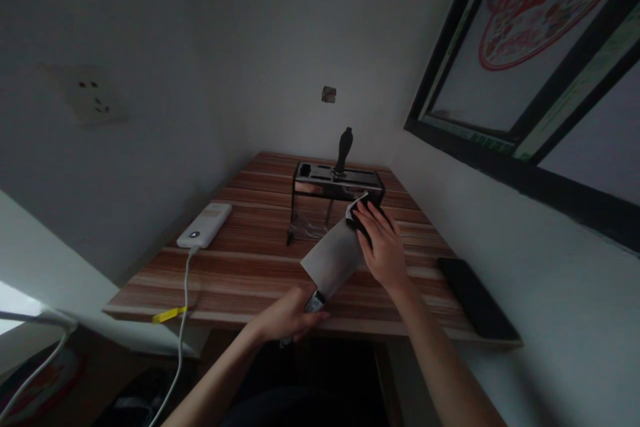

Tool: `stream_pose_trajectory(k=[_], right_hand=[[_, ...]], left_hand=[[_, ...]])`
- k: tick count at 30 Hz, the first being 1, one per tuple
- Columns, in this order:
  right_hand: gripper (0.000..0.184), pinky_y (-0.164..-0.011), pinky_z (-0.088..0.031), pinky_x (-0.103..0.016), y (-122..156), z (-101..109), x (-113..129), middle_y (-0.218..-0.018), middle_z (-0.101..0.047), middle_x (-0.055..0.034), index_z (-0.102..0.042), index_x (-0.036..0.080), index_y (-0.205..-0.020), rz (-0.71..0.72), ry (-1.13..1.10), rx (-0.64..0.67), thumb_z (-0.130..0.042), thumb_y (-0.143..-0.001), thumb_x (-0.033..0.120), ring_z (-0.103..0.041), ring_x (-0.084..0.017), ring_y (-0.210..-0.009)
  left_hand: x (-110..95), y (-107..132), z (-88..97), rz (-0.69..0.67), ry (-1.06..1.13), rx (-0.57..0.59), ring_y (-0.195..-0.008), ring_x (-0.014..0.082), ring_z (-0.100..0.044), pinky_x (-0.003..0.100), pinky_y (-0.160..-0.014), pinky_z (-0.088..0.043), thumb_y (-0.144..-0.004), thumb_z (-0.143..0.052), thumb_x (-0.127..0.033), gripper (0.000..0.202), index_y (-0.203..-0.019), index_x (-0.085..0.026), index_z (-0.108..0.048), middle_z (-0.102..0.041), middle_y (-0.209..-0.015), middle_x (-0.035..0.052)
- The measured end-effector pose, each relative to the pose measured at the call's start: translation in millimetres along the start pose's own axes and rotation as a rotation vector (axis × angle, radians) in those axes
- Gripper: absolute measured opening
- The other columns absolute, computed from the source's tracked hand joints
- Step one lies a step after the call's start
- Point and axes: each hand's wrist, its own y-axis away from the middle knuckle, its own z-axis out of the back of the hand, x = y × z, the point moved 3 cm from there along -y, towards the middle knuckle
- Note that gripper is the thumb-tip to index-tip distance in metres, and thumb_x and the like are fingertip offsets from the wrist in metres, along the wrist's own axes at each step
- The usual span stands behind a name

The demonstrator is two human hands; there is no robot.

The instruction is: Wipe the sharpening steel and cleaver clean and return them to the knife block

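My left hand (290,315) is wrapped round the handle of a cleaver (336,259), just past the near edge of the table. The broad pale blade slants up and to the right over the tabletop. At the blade's far end, my right hand (384,247) presses a dark pad or cloth (353,215) with a whitish edge against the metal; its exact kind I cannot make out. Behind the blade stands a knife rack (336,177) with a dark frame and clear sides. A black-handled tool (345,149) sticks upright out of a slot in its top.
The striped wooden table (250,240) meets walls at the back and right. A white power bank (205,225) with a white cable (185,320) and yellow tag (169,315) lies left. A black phone-like slab (477,297) lies right. A dark-framed picture (525,47) hangs above.
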Motion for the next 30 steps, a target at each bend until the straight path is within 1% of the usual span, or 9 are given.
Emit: stream_pose_trajectory(k=[5,10,14,17,23,25,27,29,30], right_hand=[[0.038,-0.107,-0.026,-0.042,0,2,-1,-0.143,-0.038,-0.0056,-0.045,0.021,-0.13,-0.038,-0.006,-0.04,-0.037,-0.093,0.021,-0.033,-0.019,-0.132],[0.038,-0.109,-0.021,-0.045,3,1,2,-0.138,-0.046,-0.0059,-0.045,0.021,-0.13,-0.032,-0.003,-0.062,-0.037,-0.092,0.021,-0.035,-0.02,-0.132],[0.038,-0.111,-0.016,-0.048,6,-1,12,-0.136,-0.049,-0.0058,-0.046,0.021,-0.129,-0.019,0.001,-0.051,-0.039,-0.091,0.019,-0.036,-0.02,-0.131],[0.039,-0.111,-0.016,-0.047,11,-6,25,-0.136,-0.049,-0.0057,-0.046,0.022,-0.129,-0.021,-0.012,-0.011,-0.04,-0.091,0.018,-0.037,-0.02,-0.131],[0.04,-0.11,-0.016,-0.044,28,-18,63,-0.138,-0.047,-0.0061,-0.045,0.02,-0.129,0.016,-0.093,0.083,-0.041,-0.09,0.016,-0.035,-0.019,-0.132],[0.04,-0.11,-0.016,-0.044,34,-21,75,-0.137,-0.047,-0.0062,-0.045,0.019,-0.129,0.028,-0.122,0.095,-0.041,-0.089,0.015,-0.035,-0.019,-0.132],[0.042,-0.11,-0.016,-0.043,41,-25,86,-0.138,-0.047,-0.0056,-0.044,0.02,-0.131,0.039,-0.151,0.114,-0.041,-0.089,0.014,-0.035,-0.019,-0.132],[0.045,-0.11,-0.015,-0.042,47,-28,96,-0.139,-0.045,-0.0047,-0.041,0.02,-0.133,0.048,-0.18,0.14,-0.041,-0.088,0.013,-0.034,-0.018,-0.132],[0.047,-0.11,-0.014,-0.041,51,-30,101,-0.139,-0.044,-0.0042,-0.039,0.02,-0.134,0.052,-0.194,0.155,-0.041,-0.088,0.013,-0.033,-0.018,-0.133]], left_hand=[[-2,1,0.4,0.017,-0.001,0.025,-0.033,0.0055,-0.038,0.015,-0.036,-0.027,-0.08,-0.054,-0.037,0.023,-0.072,-0.017,-0.046,-0.043,-0.039,-0.009],[-2,1,0.0,0.037,0.006,0.048,-0.033,0.0056,-0.037,0.015,-0.035,-0.027,-0.08,-0.052,-0.038,0.023,-0.074,-0.017,-0.045,-0.042,-0.039,-0.0095],[-3,1,0.5,0.047,0.024,0.046,-0.033,0.0059,-0.037,0.015,-0.035,-0.027,-0.08,-0.053,-0.038,0.022,-0.074,-0.018,-0.044,-0.042,-0.039,-0.0095],[-4,1,1.1,0.048,0.044,0.045,-0.032,0.0059,-0.037,0.015,-0.035,-0.027,-0.079,-0.053,-0.037,0.021,-0.076,-0.018,-0.045,-0.043,-0.039,-0.0097],[-2,-1,0.8,0.028,0.078,0.024,-0.033,0.0057,-0.039,0.015,-0.035,-0.028,-0.078,-0.054,-0.033,0.018,-0.076,-0.017,-0.046,-0.045,-0.04,-0.0091],[-1,-1,0.4,0.019,0.086,0.022,-0.033,0.0058,-0.04,0.015,-0.036,-0.03,-0.077,-0.053,-0.029,0.014,-0.077,-0.016,-0.047,-0.047,-0.042,-0.0082],[2,-2,-0.5,0.02,0.085,0.036,-0.034,0.0062,-0.042,0.016,-0.036,-0.031,-0.074,-0.051,-0.023,0.009,-0.072,-0.015,-0.049,-0.048,-0.043,-0.0065],[7,-3,-0.8,0.033,0.08,0.032,-0.036,0.0069,-0.042,0.017,-0.037,-0.032,-0.071,-0.05,-0.017,0.004,-0.07,-0.014,-0.051,-0.047,-0.044,-0.0054],[11,-3,-0.5,0.041,0.069,0.016,-0.037,0.0075,-0.043,0.017,-0.038,-0.033,-0.069,-0.049,-0.015,0.006,-0.072,-0.013,-0.053,-0.047,-0.045,-0.005]])
